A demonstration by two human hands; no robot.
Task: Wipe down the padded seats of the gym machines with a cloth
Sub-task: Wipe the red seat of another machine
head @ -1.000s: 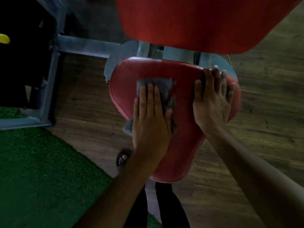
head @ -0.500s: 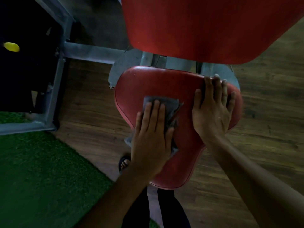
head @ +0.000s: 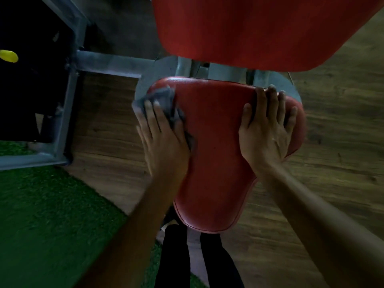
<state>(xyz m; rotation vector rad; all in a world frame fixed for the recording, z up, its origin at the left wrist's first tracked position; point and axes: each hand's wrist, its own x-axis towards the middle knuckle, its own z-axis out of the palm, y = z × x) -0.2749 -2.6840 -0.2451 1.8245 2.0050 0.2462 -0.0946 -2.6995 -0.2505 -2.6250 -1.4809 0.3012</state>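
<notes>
Wiping the seat, left hand presses the cloth flat-fingered, right hand braces open-palmed; next, likely a sweep toward centre.

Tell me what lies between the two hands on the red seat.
Head view: only bare seat separates the left hand, pressing the cloth, from the right hand.

On the far left corner of the red padded triangular seat: crumpled grey cloth, under the left hand. On its right side: right hand. Behind, above: broad red padded backrest. Leftward: grey metal frame bar, green turf mat nearer.
</notes>
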